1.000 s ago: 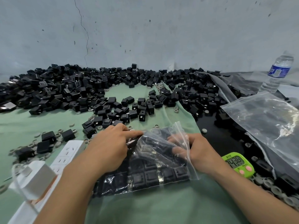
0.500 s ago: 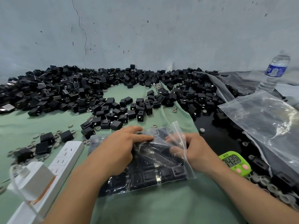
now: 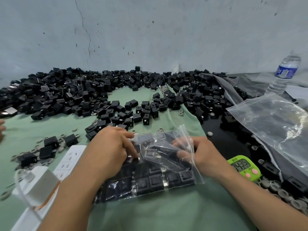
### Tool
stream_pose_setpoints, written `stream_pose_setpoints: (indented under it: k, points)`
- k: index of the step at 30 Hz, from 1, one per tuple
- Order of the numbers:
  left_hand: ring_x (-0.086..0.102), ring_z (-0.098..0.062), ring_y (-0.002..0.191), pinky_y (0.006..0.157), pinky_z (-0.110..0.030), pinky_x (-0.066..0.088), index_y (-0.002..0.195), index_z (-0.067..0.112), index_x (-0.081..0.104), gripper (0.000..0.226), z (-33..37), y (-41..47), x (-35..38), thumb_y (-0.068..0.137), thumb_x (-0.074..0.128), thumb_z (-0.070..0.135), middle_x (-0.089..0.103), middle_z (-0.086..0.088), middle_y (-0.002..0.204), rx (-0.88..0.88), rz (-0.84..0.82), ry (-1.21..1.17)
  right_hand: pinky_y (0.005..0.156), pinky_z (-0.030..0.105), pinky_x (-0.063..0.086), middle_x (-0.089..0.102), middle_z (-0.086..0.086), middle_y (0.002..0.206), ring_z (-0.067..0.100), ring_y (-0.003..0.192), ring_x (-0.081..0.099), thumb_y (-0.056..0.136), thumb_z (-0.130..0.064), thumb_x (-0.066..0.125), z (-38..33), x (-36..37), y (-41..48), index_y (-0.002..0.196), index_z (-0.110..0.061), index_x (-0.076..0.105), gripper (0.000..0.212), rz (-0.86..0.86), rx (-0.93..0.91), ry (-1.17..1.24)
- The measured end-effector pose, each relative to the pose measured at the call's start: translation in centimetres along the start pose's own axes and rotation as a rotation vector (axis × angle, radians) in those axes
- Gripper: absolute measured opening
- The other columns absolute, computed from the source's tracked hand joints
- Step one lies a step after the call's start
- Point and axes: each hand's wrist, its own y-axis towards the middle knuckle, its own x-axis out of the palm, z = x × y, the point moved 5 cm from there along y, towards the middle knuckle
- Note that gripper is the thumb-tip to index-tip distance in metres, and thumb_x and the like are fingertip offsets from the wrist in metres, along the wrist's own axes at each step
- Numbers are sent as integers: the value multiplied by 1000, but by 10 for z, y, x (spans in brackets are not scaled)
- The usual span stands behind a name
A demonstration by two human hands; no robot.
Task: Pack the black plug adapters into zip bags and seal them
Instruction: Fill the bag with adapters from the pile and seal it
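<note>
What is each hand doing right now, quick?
Left hand: rests on the zip bag; pressing or pinching cannot be told.
Right hand: closed, gripping the zip bag's open end.
</note>
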Motion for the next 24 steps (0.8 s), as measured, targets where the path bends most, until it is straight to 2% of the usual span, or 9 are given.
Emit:
stream_pose_setpoints:
  k: [5,8,10,14,16,18,20,22,24]
  points:
    - [41,9,124,113,-23,35,74,49,79,64,12,-2,0,80,58,-11,62,35,120,55,51,-85,63,26,55,75,-19,83,4,65,71,83,-38,79,-1,2,0,87,-41,78,5,-27,-9,29]
    - [28,8,137,120,-24,15,110,54,69,72,40,-4,19,85,53,-11,47,33,144,247,-24,-40,67,39,62,78,-12,92,15,71,75,70,-61,81,-6,0,-2,84,-33,81,32,19,-25,147]
    - [22,4,143,121,-25,9,120,52,66,68,47,-4,31,89,51,-7,40,28,152,267,-80,-9,74,51,62,78,-9,100,25,80,76,74,-55,83,-6,-1,-2,85,-31,82,26,31,-21,202]
    - [44,7,127,109,-10,26,111,44,75,55,40,-4,27,87,54,-1,59,27,135,154,-2,-102,67,36,63,73,-15,106,17,79,75,80,-55,80,-15,12,-2,92,-26,82,31,-129,-70,162]
    - [59,9,92,79,-5,41,103,43,77,35,39,-9,19,87,61,16,71,25,106,69,137,-147,64,34,61,73,-9,105,19,77,74,93,-39,73,-21,20,-3,107,-23,78,22,-211,-96,209]
    - [58,6,67,57,-12,38,87,45,76,18,51,-15,20,87,58,45,68,26,75,59,200,-85,62,29,58,74,-2,94,18,73,72,100,-28,66,-26,21,-6,120,-31,71,21,-280,-129,264]
    - [49,3,49,47,-18,26,70,40,70,44,70,-18,32,83,43,72,57,21,54,79,223,61,64,32,60,75,3,88,23,72,72,100,-18,61,-27,16,-9,126,-39,66,33,-304,-120,250]
    - [45,1,48,47,-24,22,64,30,63,60,87,-17,50,81,36,82,55,15,53,113,197,217,75,46,63,77,6,89,28,78,74,93,-18,63,-21,6,-7,116,-34,73,30,-229,-33,166]
    - [58,-13,61,55,-30,33,71,25,62,53,88,-10,66,85,46,73,64,10,66,78,129,297,71,41,61,77,-4,76,12,65,71,88,-8,60,-9,-18,-1,92,-31,81,32,46,93,78]
